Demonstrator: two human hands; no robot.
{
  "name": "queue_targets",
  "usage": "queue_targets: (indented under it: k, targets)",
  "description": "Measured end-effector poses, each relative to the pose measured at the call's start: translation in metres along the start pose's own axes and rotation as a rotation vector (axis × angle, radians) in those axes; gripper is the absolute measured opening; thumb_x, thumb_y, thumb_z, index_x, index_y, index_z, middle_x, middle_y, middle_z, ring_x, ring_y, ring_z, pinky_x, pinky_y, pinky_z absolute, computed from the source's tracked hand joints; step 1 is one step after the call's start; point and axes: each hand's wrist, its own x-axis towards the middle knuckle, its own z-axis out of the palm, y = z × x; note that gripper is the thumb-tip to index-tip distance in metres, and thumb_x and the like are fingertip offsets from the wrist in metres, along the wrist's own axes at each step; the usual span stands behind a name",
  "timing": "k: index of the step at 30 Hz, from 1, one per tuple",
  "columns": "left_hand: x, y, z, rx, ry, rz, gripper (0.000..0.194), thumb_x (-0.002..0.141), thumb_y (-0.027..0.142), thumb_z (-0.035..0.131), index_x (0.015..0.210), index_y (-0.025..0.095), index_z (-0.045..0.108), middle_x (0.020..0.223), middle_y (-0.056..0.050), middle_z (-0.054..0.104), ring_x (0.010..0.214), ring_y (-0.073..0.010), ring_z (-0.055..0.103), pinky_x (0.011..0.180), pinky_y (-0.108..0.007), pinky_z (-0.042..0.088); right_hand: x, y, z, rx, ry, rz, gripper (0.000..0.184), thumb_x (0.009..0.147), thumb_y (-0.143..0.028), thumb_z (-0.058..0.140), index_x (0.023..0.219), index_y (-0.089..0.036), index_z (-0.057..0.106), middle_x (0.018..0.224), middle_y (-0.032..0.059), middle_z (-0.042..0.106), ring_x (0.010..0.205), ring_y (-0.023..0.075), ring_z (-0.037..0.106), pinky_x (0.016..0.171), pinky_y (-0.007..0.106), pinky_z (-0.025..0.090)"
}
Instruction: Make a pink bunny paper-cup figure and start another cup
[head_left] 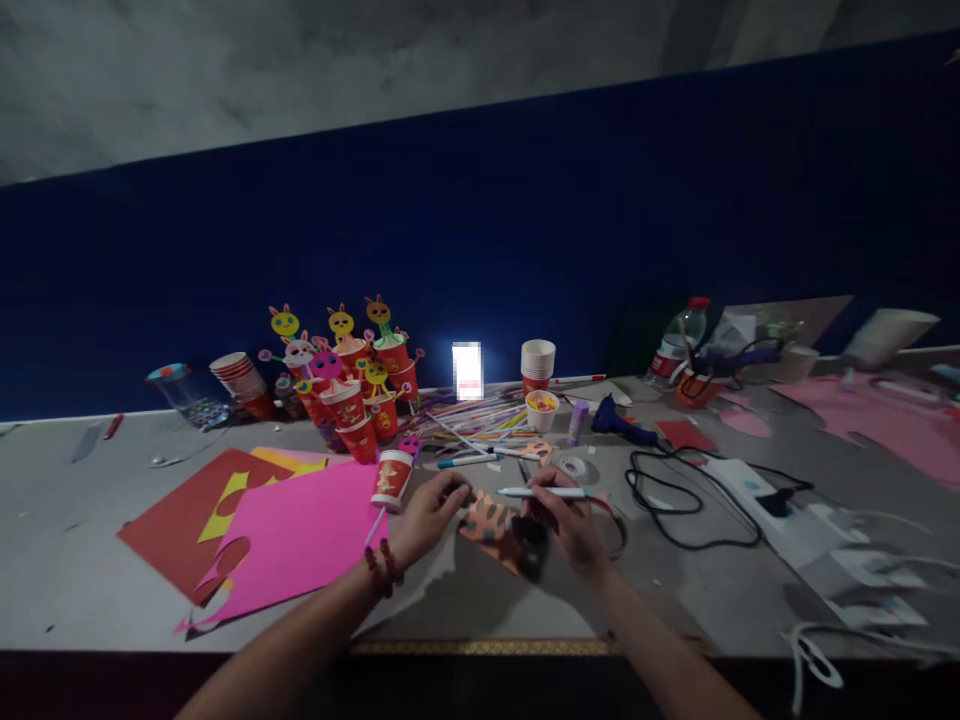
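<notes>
We grasp one pen (562,492) in our right hand (568,522), by one spotted paper (489,518). Our left hand (433,508) (two bead strands (373,570)) is beside it; we cannot tell its grip.

Dim overall. Brightest spot: the small upright screen (468,371) at the far middle of the bench (300,630), blown out to white, blocky pixelation over it, bluish halo on the navy panel (525,230) behind. Panel falls off to near-black toward left and right; concrete wall (300,80) above is murky grey. Bench greyish, soft shadows near the left hand (431,510) and right hand (566,515); spotted orange paper (491,520) darkens at its near end. Magenta sheet (300,540) stays vivid. Wide-angle stretch: far-right paper cups (892,335) lean outward. Power strip (795,525) soft, smeary. Fine detail mushy, print on cups unreadable.
</notes>
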Motion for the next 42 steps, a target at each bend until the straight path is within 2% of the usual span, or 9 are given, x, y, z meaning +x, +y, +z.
queue_targets:
  k: [3,8,12,16,23,30,35,38,42]
  targets:
    - [-0.004,-0.013,0.020,-0.346,0.098,-0.124,0.029,0.092,0.043,0.053,0.094,0.016,0.064,0.096,-0.009,0.068,0.084,-0.0177,0.064,0.076,-0.030,0.052,-0.004,0.001,0.000,-0.016,-0.050,-0.010,0.021,0.086,-0.042,0.061,0.078,-0.023,0.056,0.060,-0.0020,0.063,0.052,0.0152,0.057,0.049,0.025,0.044]
    - [-0.004,-0.027,0.042,-0.820,0.232,-0.302,0.023,0.094,0.029,0.057,0.079,0.013,0.064,0.069,-0.003,0.061,0.063,-0.0105,0.062,0.072,-0.024,0.054,-0.011,0.002,0.002,-0.133,-0.097,-0.088,0.021,0.088,-0.042,0.060,0.081,-0.022,0.059,0.065,-0.0002,0.066,0.058,0.0173,0.061,0.056,0.028,0.049]
    - [-0.004,-0.029,0.048,-1.063,0.268,-0.387,0.021,0.093,0.024,0.059,0.077,0.013,0.065,0.066,-0.002,0.062,0.060,-0.0096,0.062,0.066,-0.021,0.053,-0.011,0.004,0.003,-0.266,-0.116,-0.207,0.017,0.091,-0.036,0.057,0.083,-0.022,0.061,0.067,0.0008,0.067,0.061,0.0180,0.064,0.059,0.029,0.051]
    - [-0.002,-0.030,0.053,-1.176,0.259,-0.428,0.020,0.094,0.022,0.057,0.081,0.011,0.067,0.066,-0.002,0.063,0.062,-0.0100,0.063,0.066,-0.021,0.052,-0.010,0.006,0.004,-0.370,-0.138,-0.263,0.013,0.092,-0.032,0.057,0.086,-0.022,0.063,0.069,0.0002,0.069,0.062,0.0174,0.065,0.062,0.028,0.051]
    - [-0.002,-0.028,0.060,-1.181,0.217,-0.363,0.012,0.085,0.022,0.070,0.081,0.011,0.066,0.069,-0.001,0.064,0.063,-0.0093,0.061,0.064,-0.020,0.050,-0.008,0.005,0.006,-0.427,-0.117,-0.289,0.013,0.089,-0.031,0.059,0.083,-0.022,0.066,0.070,0.0008,0.069,0.065,0.0178,0.064,0.065,0.029,0.049]
    - [-0.012,-0.021,0.070,-1.051,0.124,-0.276,0.030,0.068,0.031,0.085,0.073,0.013,0.061,0.059,0.002,0.058,0.054,-0.0082,0.054,0.056,-0.019,0.043,-0.009,0.008,0.004,-0.333,-0.113,-0.256,0.022,0.093,-0.032,0.055,0.075,-0.021,0.062,0.066,-0.0006,0.064,0.061,0.0162,0.061,0.061,0.027,0.049]
    - [-0.010,-0.027,0.080,-0.901,0.117,-0.247,0.040,0.071,0.048,0.079,0.075,0.016,0.057,0.054,0.004,0.054,0.046,-0.0079,0.047,0.046,-0.019,0.031,-0.010,0.016,0.005,-0.253,-0.072,-0.246,0.029,0.093,-0.034,0.053,0.068,-0.020,0.058,0.062,-0.0012,0.057,0.058,0.0152,0.057,0.058,0.027,0.048]
    - [-0.005,-0.031,0.090,-0.833,0.153,-0.203,0.045,0.070,0.056,0.077,0.079,0.018,0.054,0.057,0.007,0.053,0.050,-0.0066,0.046,0.050,-0.018,0.033,-0.009,0.018,0.006,-0.213,-0.037,-0.245,0.031,0.094,-0.036,0.052,0.067,-0.021,0.055,0.061,-0.0016,0.055,0.057,0.0149,0.056,0.057,0.027,0.049]
    - [-0.007,-0.029,0.087,-0.695,0.052,-0.211,0.044,0.076,0.060,0.067,0.076,0.019,0.054,0.052,0.006,0.052,0.039,-0.0068,0.037,0.042,-0.020,0.027,-0.006,0.016,0.006,-0.199,-0.019,-0.211,0.032,0.093,-0.041,0.053,0.068,-0.021,0.055,0.057,-0.0019,0.054,0.051,0.0147,0.055,0.049,0.026,0.047]
